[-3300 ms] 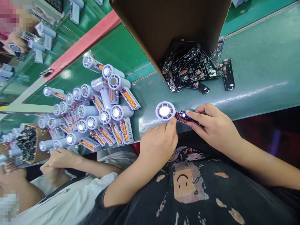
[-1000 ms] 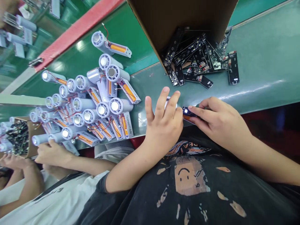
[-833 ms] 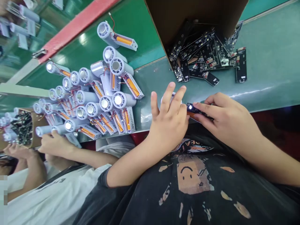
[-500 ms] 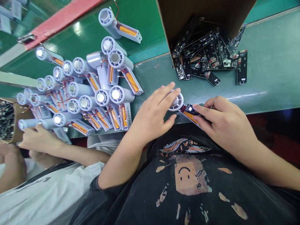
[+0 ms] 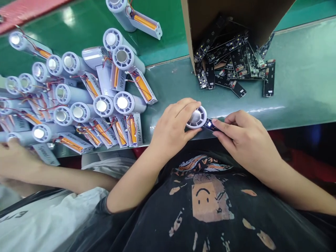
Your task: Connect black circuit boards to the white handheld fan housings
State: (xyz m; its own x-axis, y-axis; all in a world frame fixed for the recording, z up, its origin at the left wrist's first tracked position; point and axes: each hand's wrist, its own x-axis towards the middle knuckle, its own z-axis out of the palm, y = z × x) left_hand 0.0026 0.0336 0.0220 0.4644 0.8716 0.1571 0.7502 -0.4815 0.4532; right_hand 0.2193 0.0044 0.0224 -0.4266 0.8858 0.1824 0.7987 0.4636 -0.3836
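Cupping: left hand (image 5: 170, 122) lay closed over a round white plastic fan head (image 5: 196, 117), fingers together.
Pinching: right hand (image 5: 243, 134) held a narrow black circuit board (image 5: 210, 124) between its fingertips, just beside the left hand.

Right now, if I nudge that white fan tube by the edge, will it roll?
Probably rolls slightly: the round fan tube lies on its side on a smooth green surface. The flat Speed FAN handle beside it and crowded neighbours should stop it; thin wires may snag.
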